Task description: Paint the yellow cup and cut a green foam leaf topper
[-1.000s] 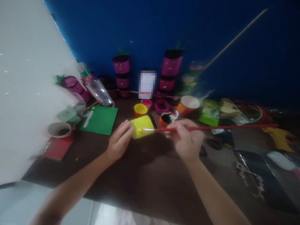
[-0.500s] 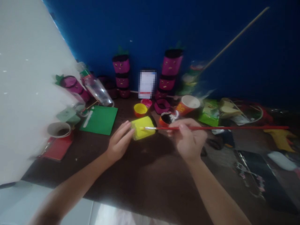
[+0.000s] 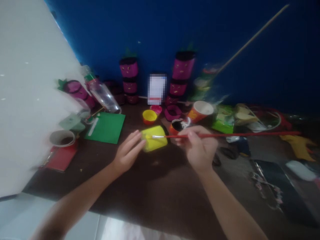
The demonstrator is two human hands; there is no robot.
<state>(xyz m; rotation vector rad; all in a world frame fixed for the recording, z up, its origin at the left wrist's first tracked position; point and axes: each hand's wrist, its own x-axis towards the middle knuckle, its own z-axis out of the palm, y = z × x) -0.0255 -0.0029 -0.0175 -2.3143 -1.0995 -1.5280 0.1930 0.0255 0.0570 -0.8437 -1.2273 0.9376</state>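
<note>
My left hand (image 3: 130,150) is closed on the left end of a bright yellow, roughly cylindrical piece (image 3: 155,139), whose right end is dark. In my right hand (image 3: 200,148) is a long, thin paintbrush (image 3: 232,134) with a red handle, gripped near its metal ferrule. Its yellow-coated bristles touch the upper surface of the yellow piece, near my left fingertips. Just behind stand a small cup of yellow paint (image 3: 149,116), a pot of pink paint (image 3: 156,109) and a cup with black and white paint (image 3: 178,126).
Purple decorated towers (image 3: 129,80) stand by the blue wall, flanking a blurred-out upright screen (image 3: 157,89). A clear bottle (image 3: 105,95), green sheet (image 3: 106,127) and paper cup (image 3: 62,138) are at left. A tilted paper cup (image 3: 201,111) and dark phone-like slab (image 3: 280,190) lie right.
The brush has shifted right and then back left across the yellow piece. The yellow piece has moved slightly right and down in my left hand.
</note>
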